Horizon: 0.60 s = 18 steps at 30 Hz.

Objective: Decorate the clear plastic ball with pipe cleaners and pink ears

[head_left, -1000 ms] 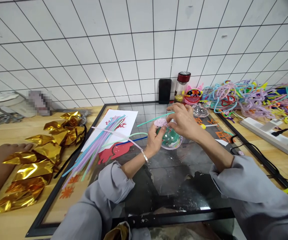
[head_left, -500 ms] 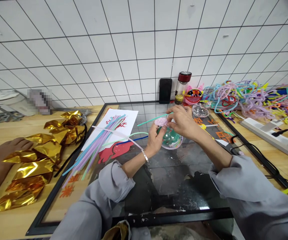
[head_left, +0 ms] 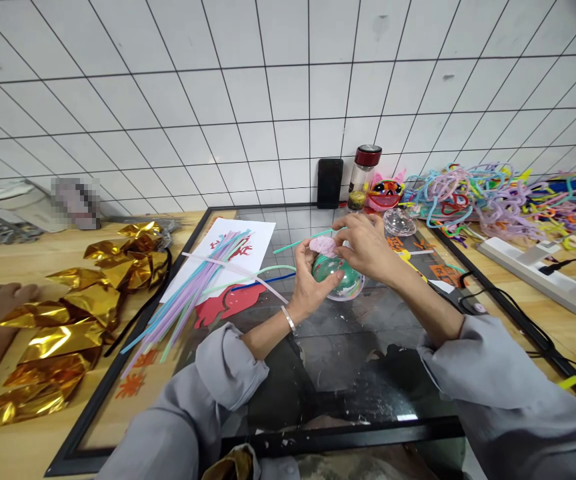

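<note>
Near the middle of the glass-topped board, my left hand (head_left: 309, 283) is wrapped around the side of a clear plastic ball (head_left: 352, 285) that looks green inside, its thumb lying across the front. At the top left of the ball is a ribbed pale pink piece (head_left: 322, 247), between my two hands. My right hand (head_left: 367, 245) comes in from the right, fingers bent and pinched at the pink piece's right edge. Its fingertips are partly hidden. Behind my hands lies a green pipe cleaner (head_left: 288, 247).
Pastel pipe cleaners (head_left: 188, 293) lie over white paper (head_left: 263, 230) and a red cutout (head_left: 233, 303). Gold foil (head_left: 63, 340) and another person's hand (head_left: 8, 307) are at left. A phone (head_left: 329, 183), bottle (head_left: 365, 173), clear dome (head_left: 401, 223) and power strip (head_left: 533, 273) stand around.
My left thumb has shifted right across the ball's front, and more of the pink piece shows. My right hand stays at the pink piece. The other person's hand has moved slightly left.
</note>
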### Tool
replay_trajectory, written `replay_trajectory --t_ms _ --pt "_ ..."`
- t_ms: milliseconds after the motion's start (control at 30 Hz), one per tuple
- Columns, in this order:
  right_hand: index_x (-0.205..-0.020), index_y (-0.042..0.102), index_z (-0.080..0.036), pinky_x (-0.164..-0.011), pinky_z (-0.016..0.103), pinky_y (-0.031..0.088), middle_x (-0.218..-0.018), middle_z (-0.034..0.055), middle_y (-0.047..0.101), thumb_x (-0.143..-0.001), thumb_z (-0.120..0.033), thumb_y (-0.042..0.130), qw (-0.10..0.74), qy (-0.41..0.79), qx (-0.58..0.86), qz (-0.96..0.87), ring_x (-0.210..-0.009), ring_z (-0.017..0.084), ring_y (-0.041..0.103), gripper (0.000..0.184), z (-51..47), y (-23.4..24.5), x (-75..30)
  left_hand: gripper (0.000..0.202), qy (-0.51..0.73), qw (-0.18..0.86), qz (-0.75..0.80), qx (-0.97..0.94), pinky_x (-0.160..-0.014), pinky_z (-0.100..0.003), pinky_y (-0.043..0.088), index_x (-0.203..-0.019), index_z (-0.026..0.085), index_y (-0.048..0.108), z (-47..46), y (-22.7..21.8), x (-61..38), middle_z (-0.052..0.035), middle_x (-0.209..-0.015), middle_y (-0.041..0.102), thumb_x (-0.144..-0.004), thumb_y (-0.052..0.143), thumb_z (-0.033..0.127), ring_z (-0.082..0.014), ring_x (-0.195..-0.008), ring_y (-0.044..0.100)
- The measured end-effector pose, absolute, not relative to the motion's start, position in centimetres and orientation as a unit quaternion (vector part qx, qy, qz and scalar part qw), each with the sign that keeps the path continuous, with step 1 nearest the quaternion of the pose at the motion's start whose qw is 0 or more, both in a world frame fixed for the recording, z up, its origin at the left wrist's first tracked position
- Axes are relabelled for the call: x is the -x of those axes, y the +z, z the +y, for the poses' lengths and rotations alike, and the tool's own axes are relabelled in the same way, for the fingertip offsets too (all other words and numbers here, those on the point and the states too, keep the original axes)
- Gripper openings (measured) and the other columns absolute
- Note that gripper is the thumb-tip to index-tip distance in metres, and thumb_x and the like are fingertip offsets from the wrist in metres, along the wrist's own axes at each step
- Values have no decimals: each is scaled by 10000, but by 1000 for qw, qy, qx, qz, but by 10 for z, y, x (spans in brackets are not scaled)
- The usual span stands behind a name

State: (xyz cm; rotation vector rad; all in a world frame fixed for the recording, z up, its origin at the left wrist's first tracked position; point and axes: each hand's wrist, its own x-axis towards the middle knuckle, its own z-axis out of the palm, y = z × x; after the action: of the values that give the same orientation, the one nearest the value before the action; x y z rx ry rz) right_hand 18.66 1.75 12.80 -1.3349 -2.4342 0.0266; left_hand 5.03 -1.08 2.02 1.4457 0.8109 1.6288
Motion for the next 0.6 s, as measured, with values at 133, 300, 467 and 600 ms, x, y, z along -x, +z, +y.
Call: replay_trajectory --t_ms 133,300,467,600 --pt "-755 709 -192 -1053 599 236 -1248 112 682 -847 -153 594 202 -1 467 -861 -1229 324 518 153 15 125 -186 744 665 380 312 -562 -1092 -413 424 -1218 259 303 -9 16 -52 -122 -1288 531 -728 803 510 -232 -1226 559" --pt "-747 706 -193 -1054 589 231 -1237 114 681 -843 -146 576 210 -2 466 -860 -1217 323 515 168 15 123 -186 679 678 374 321 -546 -1022 -364 449 -1053 264 303 -8 15 -54 -56 -1136 530 -702 812 543 -182 -1103 569" --pt "-750 706 -189 -1054 588 238 -1232 113 682 -846 -164 578 209 2 470 -858 -1218 322 519 162 16 123 -186 576 683 356 328 -548 -961 -322 463 -987 248 356 -9 12 -53 -20 -1059 513 -727 800 507 -159 -1031 567" --pt "-736 692 -191 -1041 591 246 -1212 115 695 -839 -160 576 220 0 464 -858 -1214 317 522 158 17 121 -187 417 659 324 322 -598 -1018 -347 449 -1108 228 515 -9 12 -48 -55 -1121 568 -820 738 432 -195 -1110 584"
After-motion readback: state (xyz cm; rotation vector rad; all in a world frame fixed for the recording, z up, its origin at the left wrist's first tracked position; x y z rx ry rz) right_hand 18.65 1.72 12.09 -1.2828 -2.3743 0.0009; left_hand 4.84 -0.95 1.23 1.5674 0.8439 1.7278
